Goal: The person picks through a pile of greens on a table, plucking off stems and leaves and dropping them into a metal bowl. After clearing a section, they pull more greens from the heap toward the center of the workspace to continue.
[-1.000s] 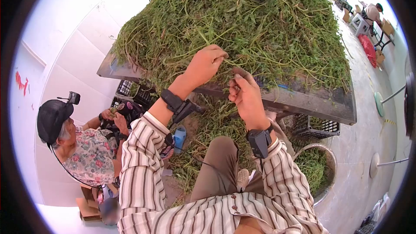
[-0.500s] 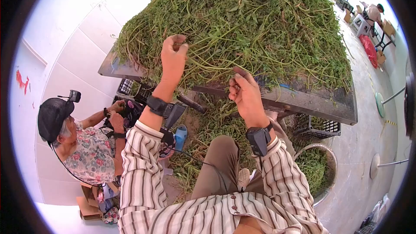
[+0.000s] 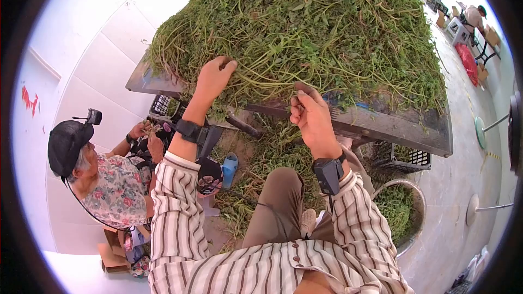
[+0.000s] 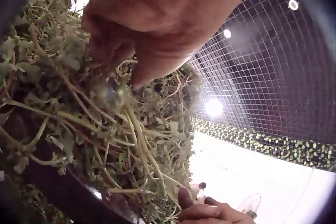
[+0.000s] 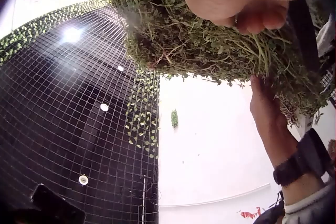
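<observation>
Long bendy stems strung between two bare hands, shaggy green heap right behind them.
On my feed the left hand has its fingers bent in, thumb and fingertips pinching a few smooth, slender stems; the right hand is curled too, thumb and forefinger narrowed on the other end, tips looking pretty grubby. The stems run slack along the front of the heap, a matted tangle of small leaves and wiry stalks, some brownish. It's piled on a dark, scuffed table with a straight edge. Under that I've got a lattice-sided black plastic crate, plus a round-rimmed container of more greens. Both sleeves are striped cloth.
</observation>
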Motion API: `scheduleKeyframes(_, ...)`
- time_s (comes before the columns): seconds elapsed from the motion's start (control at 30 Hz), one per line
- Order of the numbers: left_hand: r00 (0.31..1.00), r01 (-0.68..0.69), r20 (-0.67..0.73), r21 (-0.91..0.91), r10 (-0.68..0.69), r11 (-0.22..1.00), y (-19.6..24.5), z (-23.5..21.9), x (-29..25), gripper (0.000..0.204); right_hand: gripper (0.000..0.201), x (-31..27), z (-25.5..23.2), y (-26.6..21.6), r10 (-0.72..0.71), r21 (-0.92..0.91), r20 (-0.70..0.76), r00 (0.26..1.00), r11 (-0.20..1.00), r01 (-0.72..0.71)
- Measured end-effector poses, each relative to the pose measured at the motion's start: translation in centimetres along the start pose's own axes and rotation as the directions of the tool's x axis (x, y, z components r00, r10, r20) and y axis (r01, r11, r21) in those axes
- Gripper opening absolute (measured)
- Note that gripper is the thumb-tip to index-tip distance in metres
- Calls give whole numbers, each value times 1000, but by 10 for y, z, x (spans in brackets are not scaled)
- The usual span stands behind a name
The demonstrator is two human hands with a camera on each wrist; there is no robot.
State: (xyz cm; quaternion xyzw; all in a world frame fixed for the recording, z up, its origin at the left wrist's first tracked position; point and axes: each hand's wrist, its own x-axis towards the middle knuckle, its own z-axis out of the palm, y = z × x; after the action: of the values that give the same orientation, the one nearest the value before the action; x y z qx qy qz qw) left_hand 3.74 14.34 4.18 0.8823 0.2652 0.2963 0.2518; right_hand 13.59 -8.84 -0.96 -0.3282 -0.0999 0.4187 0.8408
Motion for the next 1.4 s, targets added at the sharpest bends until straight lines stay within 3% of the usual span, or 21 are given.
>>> scheduleKeyframes(0.07, 997, 47, 52, 105, -53, 993, 7, 0, 6, 40, 22, 0, 0, 1, 0, -4, -1, 1000, 1000, 0)
scheduleKeyframes(0.13, 962, 148, 193, 233, -195, 961, 12, 1, 16, 46, 19, 1, 0, 2, 8, -7, 24, 1000, 1000, -7)
scheduleKeyframes(0.27, 936, 187, 256, 216, -241, 958, 11, 7, 30, 39, 18, 1, 0, 1, 22, -12, 28, 999, 1000, -21)
scheduleKeyframes(0.33, 969, 159, 214, -158, -124, 974, 8, 11, 35, 33, 18, 2, -2, 1, 34, -10, 54, 998, 999, -34)
scheduleKeyframes(0.37, 973, 205, 152, -242, -172, 948, 7, 10, 40, 24, 18, 3, -3, 0, 32, -8, 52, 998, 999, -31)
scheduleKeyframes(0.4, 973, 205, 156, -241, -171, 949, 17, 3, 43, 24, 18, 2, -3, 0, 24, -10, 59, 998, 1000, -23)
scheduleKeyframes(0.47, 967, 230, 20, -489, -253, 842, 35, -13, 53, 22, 18, 0, -1, -1, 20, -9, 63, 998, 1000, -19)
scheduleKeyframes(0.53, 959, 69, -192, -558, -210, 827, 53, -30, 61, 22, 18, -2, 2, -3, 33, 1, 34, 999, 999, -33)
scheduleKeyframes(0.6, 933, 4, -280, -617, -225, 787, 54, -47, 79, 23, 18, 1, 2, -1, 6, -12, 30, 1000, 1000, -6)
scheduleKeyframes(0.7, 960, -5, -206, -692, -191, 722, 61, -45, 77, 21, 18, -3, 4, 0, 17, 8, 18, 1000, 1000, -18)
scheduleKeyframes(0.77, 977, 187, 50, -663, -206, 725, 72, -35, 52, 20, 17, -3, 6, 0, -3, -6, 6, 1000, 1000, 3)
scheduleKeyframes(0.87, 964, 264, 201, -678, -172, 686, 82, -23, 22, 19, 17, -7, 7, 2, -26, -41, 21, 999, 999, 27)
scheduleKeyframes(0.97, 960, 281, 220, -734, -175, 618, 78, -17, 2, 20, 17, -13, 10, -2, -27, -74, 36, 999, 997, 29)
scheduleKeyframes(1.13, 963, 262, 161, -738, -214, 622, 99, -14, -31, 21, 17, -14, 11, 1, -78, -108, 87, 993, 990, 87)
scheduleKeyframes(1.2, 963, 266, 231, -770, -136, 580, 95, -16, -35, 20, 17, -13, 12, 1, -71, -154, 110, 991, 984, 87)
scheduleKeyframes(1.3, 966, 256, 235, -788, -111, 560, 96, -17, -38, 19, 16, -16, 15, 0, -52, -125, 56, 997, 990, 59)
scheduleKeyframes(1.4, 967, 255, 228, -800, -118, 543, 101, -19, -42, 17, 17, -14, 12, 0, -45, -148, 101, 994, 987, 60)
